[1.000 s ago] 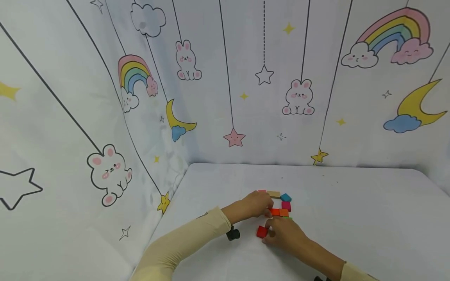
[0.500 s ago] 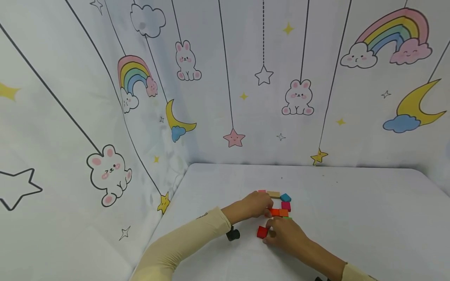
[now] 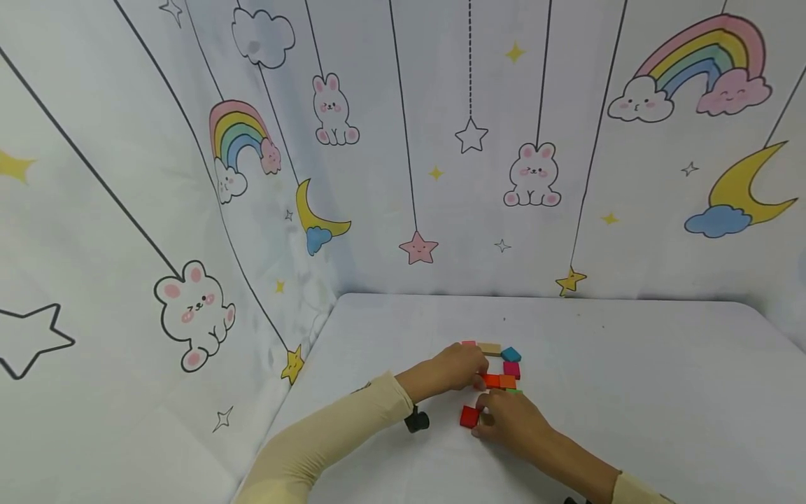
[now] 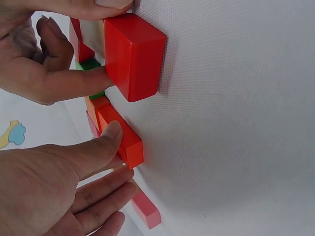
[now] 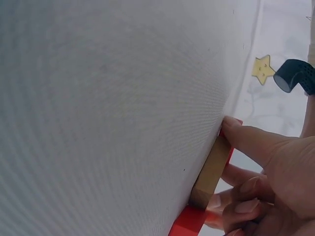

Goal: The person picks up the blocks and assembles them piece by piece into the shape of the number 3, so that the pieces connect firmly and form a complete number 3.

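Note:
My left hand (image 3: 448,367) pinches a long orange block (image 4: 129,142), its thumb lying on one side and the other fingers behind. A smaller light orange block (image 3: 507,381) adjoins it. Nearer the front, my right hand (image 3: 515,420) holds a red block (image 3: 469,416) between thumb and index finger. In the right wrist view a wooden block (image 5: 211,172) lines up behind that red block, with another red block (image 5: 188,222) at its far end. A green block (image 4: 90,65) shows past the right hand's index finger in the left wrist view.
At the back of the arrangement lie a pink block (image 4: 146,210), a tan block (image 3: 489,348), a blue block (image 3: 511,354) and a magenta block (image 3: 512,370). A dark wrist camera (image 3: 417,420) hangs below the left sleeve. White cloth covers the table (image 3: 630,392), and a printed curtain (image 3: 378,182) stands behind.

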Demonstrator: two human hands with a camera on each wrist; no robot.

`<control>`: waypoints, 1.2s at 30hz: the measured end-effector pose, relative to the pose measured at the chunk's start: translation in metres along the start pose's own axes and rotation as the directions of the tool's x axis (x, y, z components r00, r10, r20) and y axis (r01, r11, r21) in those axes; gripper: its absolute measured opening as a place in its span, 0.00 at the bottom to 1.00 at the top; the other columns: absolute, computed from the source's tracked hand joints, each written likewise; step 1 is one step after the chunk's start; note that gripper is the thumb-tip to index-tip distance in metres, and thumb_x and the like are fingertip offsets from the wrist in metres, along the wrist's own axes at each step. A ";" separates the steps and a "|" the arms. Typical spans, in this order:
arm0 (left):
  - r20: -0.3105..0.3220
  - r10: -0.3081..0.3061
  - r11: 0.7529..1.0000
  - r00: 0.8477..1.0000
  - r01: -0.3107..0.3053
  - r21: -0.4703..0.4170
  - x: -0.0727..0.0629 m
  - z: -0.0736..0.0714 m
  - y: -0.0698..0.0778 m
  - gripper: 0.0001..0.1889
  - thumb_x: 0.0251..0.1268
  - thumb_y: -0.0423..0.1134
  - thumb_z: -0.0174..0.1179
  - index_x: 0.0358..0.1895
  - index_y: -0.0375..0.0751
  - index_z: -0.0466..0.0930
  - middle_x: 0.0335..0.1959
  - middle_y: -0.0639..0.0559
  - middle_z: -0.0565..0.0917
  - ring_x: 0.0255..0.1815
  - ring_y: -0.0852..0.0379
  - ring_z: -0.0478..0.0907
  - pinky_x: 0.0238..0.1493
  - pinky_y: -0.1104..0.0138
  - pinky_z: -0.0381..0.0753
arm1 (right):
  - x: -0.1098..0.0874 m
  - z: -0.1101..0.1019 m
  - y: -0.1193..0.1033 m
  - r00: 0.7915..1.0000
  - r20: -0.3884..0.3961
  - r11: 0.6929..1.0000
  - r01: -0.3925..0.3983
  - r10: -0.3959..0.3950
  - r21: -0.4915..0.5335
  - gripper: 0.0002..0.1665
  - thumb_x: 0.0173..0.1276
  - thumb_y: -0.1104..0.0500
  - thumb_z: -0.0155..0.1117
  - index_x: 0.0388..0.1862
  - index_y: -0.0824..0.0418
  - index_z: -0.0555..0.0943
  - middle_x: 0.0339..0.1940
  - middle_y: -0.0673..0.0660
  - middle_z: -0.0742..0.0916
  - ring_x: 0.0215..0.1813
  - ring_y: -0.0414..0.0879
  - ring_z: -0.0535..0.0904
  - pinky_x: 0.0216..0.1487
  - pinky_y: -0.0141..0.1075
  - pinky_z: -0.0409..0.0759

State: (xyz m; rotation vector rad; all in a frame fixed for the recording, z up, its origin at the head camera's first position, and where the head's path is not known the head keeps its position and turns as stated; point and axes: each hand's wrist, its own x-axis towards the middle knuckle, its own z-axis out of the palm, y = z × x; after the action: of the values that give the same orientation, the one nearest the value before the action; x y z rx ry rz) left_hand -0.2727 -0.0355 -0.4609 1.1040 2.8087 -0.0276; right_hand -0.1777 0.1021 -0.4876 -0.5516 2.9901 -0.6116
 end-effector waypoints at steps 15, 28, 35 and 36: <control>-0.014 0.015 1.000 1.000 -0.015 0.008 0.001 0.000 -0.001 0.09 0.68 0.47 0.73 0.48 0.54 0.93 0.41 0.62 0.90 0.33 0.66 0.75 0.37 0.77 0.76 | -0.002 0.000 0.001 0.999 -0.016 0.999 0.032 -0.033 -0.023 0.20 0.52 0.50 0.88 0.39 0.55 0.88 0.29 0.43 0.83 0.31 0.38 0.72 0.37 0.34 0.80; -0.015 0.022 1.000 1.000 -0.022 0.006 0.002 -0.001 -0.001 0.09 0.68 0.48 0.73 0.47 0.53 0.93 0.38 0.62 0.88 0.35 0.65 0.75 0.37 0.76 0.75 | -0.002 0.000 0.001 0.999 -0.016 0.999 0.031 -0.032 -0.027 0.21 0.53 0.49 0.87 0.39 0.55 0.87 0.27 0.43 0.80 0.29 0.39 0.70 0.32 0.32 0.73; 0.004 0.018 1.000 1.000 -0.018 0.022 0.003 0.001 -0.003 0.10 0.69 0.49 0.72 0.48 0.52 0.92 0.40 0.61 0.89 0.34 0.65 0.75 0.36 0.75 0.75 | -0.004 -0.006 0.004 0.999 -0.007 0.999 0.042 -0.042 -0.005 0.21 0.53 0.47 0.87 0.40 0.54 0.87 0.29 0.41 0.85 0.29 0.37 0.74 0.33 0.34 0.77; 0.007 0.015 1.000 1.000 -0.016 0.022 0.003 0.001 -0.003 0.10 0.69 0.49 0.72 0.48 0.52 0.92 0.40 0.61 0.89 0.34 0.65 0.75 0.36 0.75 0.75 | -0.003 -0.008 0.005 0.999 -0.001 0.999 0.033 -0.033 0.001 0.21 0.54 0.47 0.87 0.41 0.54 0.88 0.30 0.41 0.86 0.30 0.37 0.75 0.35 0.35 0.77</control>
State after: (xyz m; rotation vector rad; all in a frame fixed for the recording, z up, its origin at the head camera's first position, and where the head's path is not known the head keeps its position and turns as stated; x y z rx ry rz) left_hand -0.2766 -0.0355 -0.4620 1.1281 2.8000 -0.0615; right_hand -0.1772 0.1107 -0.4828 -0.6026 2.9875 -0.6155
